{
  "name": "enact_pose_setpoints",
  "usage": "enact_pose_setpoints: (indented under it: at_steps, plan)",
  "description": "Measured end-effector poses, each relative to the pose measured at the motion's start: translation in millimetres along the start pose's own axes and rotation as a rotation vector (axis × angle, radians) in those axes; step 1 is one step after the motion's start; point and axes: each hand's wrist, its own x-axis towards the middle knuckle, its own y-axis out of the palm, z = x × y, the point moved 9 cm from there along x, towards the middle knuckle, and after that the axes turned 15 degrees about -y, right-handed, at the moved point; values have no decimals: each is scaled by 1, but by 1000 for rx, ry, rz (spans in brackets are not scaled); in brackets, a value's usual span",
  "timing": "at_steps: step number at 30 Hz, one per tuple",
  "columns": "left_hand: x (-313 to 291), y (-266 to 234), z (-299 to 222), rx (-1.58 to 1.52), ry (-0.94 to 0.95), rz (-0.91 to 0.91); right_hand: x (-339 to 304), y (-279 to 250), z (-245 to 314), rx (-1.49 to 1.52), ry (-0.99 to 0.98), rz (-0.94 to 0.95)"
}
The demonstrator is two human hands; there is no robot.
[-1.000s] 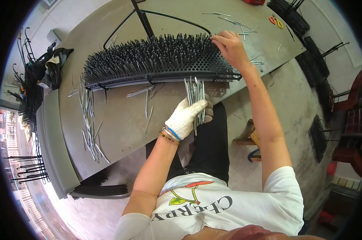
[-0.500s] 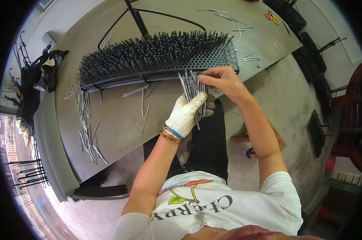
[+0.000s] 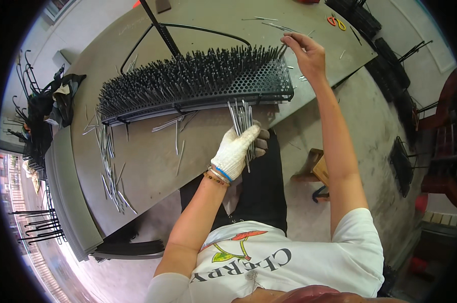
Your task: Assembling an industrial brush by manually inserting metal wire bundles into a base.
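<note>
Overhead, the head view shows the left hand (image 3: 237,149), in a white knitted glove with a blue cuff, closed around a bundle of thin metal rods (image 3: 242,121). The rods stand nearly upright in its fist, their upper ends fanning out just below the front edge of the perforated black rack (image 3: 269,81), their lower ends poking out under the palm. Beaded bracelets (image 3: 216,175) circle that wrist.

Further up, the bare right hand (image 3: 307,50) reaches to the rack's far right corner, thumb and forefinger pinched on a single rod (image 3: 281,49) at the top of the last rows; the other fingers curl loosely. It is well apart from the gloved hand, with the rack's right end between them.

That rack is a long, curved panel of black sheet metal punched with small round holes, raised on a black wire frame (image 3: 198,29). Nearly every hole holds a grey rod standing on end, so the whole surface bristles like a brush.

Loose rods (image 3: 109,166) lie scattered on the grey tabletop (image 3: 147,171), thickest in a long heap by the left end of the rack, with a few more under its front edge. Orange-handled scissors (image 3: 335,21) lie near the table's far right edge. Black wire pieces (image 3: 34,116) hang in a cluster beyond the table's left end, and a small wooden stool (image 3: 316,166) stands on the concrete floor beside the person's right arm.
</note>
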Motion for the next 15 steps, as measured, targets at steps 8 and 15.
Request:
enact_pose_setpoints:
  at_steps: [8,15]
  plan:
    - [1,-3,3,-27,-106,46,-7,12,-38,143,106,-4]
    - [-1,-3,-1,-43,-69,44,-23,19,-45,9,74,60]
